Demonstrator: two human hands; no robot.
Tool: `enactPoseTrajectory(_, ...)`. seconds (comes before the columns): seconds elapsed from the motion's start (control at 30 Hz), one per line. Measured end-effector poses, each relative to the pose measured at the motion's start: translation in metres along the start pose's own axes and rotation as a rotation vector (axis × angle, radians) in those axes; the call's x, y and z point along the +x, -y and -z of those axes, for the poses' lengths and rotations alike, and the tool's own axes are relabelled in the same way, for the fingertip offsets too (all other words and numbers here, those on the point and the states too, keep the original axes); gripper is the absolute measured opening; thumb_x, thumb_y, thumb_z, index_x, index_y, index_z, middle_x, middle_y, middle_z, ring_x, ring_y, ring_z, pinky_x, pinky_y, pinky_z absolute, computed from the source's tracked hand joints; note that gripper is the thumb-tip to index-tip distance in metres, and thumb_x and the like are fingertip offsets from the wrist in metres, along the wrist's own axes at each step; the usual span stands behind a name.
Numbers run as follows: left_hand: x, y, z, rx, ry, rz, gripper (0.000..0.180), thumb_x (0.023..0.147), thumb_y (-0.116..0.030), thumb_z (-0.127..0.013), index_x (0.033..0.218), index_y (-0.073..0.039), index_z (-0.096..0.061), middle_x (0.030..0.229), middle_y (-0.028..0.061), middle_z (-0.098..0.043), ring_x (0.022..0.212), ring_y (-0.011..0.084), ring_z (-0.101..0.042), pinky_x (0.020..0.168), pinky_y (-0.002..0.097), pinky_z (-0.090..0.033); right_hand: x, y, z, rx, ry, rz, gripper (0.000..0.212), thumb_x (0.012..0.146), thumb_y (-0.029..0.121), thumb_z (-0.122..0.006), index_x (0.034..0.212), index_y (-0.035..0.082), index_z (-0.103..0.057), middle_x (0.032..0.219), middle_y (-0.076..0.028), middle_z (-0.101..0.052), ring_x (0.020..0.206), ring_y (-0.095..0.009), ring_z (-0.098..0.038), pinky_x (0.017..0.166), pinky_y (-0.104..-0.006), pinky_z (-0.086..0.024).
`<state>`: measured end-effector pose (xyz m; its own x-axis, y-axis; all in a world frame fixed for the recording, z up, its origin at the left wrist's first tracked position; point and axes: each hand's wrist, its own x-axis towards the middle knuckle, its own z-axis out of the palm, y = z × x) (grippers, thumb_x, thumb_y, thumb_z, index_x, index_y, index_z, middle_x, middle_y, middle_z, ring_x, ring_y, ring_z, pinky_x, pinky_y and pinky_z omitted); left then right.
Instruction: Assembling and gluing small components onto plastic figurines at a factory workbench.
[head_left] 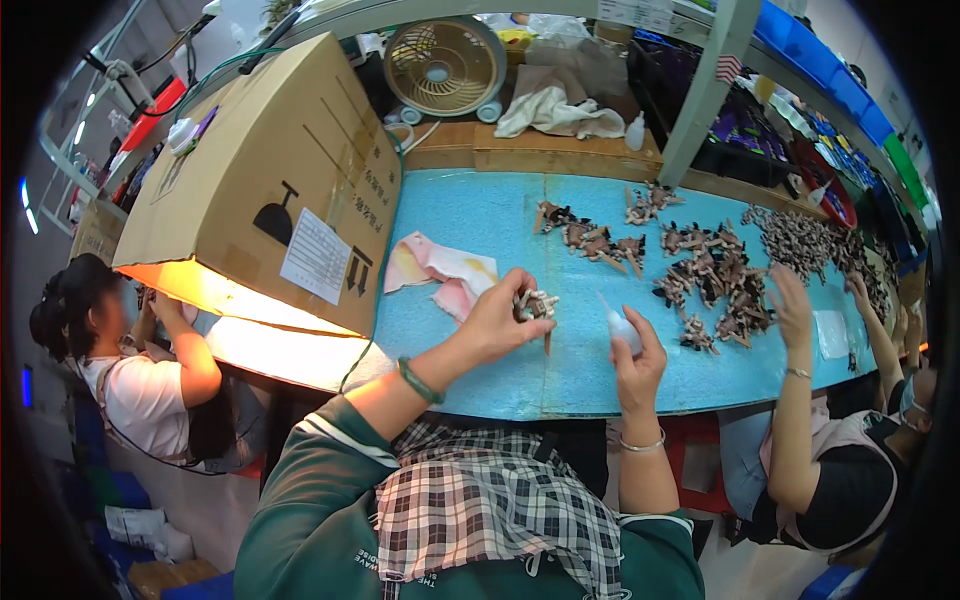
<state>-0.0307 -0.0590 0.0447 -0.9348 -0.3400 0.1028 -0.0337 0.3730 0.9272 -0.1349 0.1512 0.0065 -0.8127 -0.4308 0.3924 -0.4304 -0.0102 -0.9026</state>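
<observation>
My left hand pinches a small brown and white figurine above the blue tabletop; the fingers hide part of it. In my right hand is a small white squeeze bottle, its thin nozzle pointing up and away from me. A gap separates that nozzle from the figurine. Beyond my left hand lies a crumpled pink and white cloth. Several similar brown, black and white figurines lie in loose clusters to the right of the bottle.
A big cardboard box, lit inside, stands at left, with a person beside it. Along the back are a fan, a rag, another white bottle and a metal post. At right a co-worker's hand reaches beside the figurines.
</observation>
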Motion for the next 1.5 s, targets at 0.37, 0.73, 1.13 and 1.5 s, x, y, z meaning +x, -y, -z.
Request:
enactPoseTrajectory(0.37,-0.084,0.007,0.022,-0.994,0.07,0.393,0.031,0.093,-0.005,-0.058,0.123,-0.003,-0.051,0.096,0.0053,-0.058,0.08,0.013,-0.065,0.068,0.0242,-0.057,-0.052,0.073,-0.017,-0.049,0.043,0.175,0.036,0.078,0.011,-0.076,0.107,-0.001,-0.059,0.09,-0.015,-0.062,0.075,-0.024,-0.061,0.065,-0.0296,-0.049)
enactPoseTrajectory(0.73,-0.107,-0.001,0.023,-0.893,-0.043,0.238,0.025,0.089,0.003,-0.059,0.107,-0.003,-0.042,0.1,0.0084,-0.053,0.09,0.0192,-0.066,0.078,0.0289,-0.058,-0.065,0.105,-0.024,-0.28,0.143,0.598,0.034,0.08,0.016,-0.077,0.104,0.004,-0.056,0.095,-0.01,-0.054,0.071,-0.02,-0.055,0.058,-0.0297,-0.044)
enactPoseTrajectory(1.13,-0.119,0.0,0.025,-0.957,-0.044,0.254,0.029,0.087,0.005,-0.06,0.107,-0.003,-0.041,0.103,0.0094,-0.051,0.093,0.0204,-0.066,0.079,0.0269,-0.056,-0.071,0.116,-0.031,-0.336,0.169,0.66,0.032,0.081,0.013,-0.075,0.106,0.005,-0.056,0.095,-0.009,-0.053,0.068,-0.019,-0.056,0.056,-0.0288,-0.044)
enactPoseTrajectory(1.5,-0.122,0.0,0.024,-0.919,-0.051,0.235,0.031,0.087,0.005,-0.061,0.108,-0.003,-0.04,0.102,0.0094,-0.051,0.093,0.0204,-0.066,0.079,0.0276,-0.056,-0.072,0.118,-0.032,-0.354,0.172,0.676,0.03,0.081,0.011,-0.075,0.104,0.004,-0.057,0.093,-0.009,-0.054,0.068,-0.02,-0.057,0.057,-0.0296,-0.046)
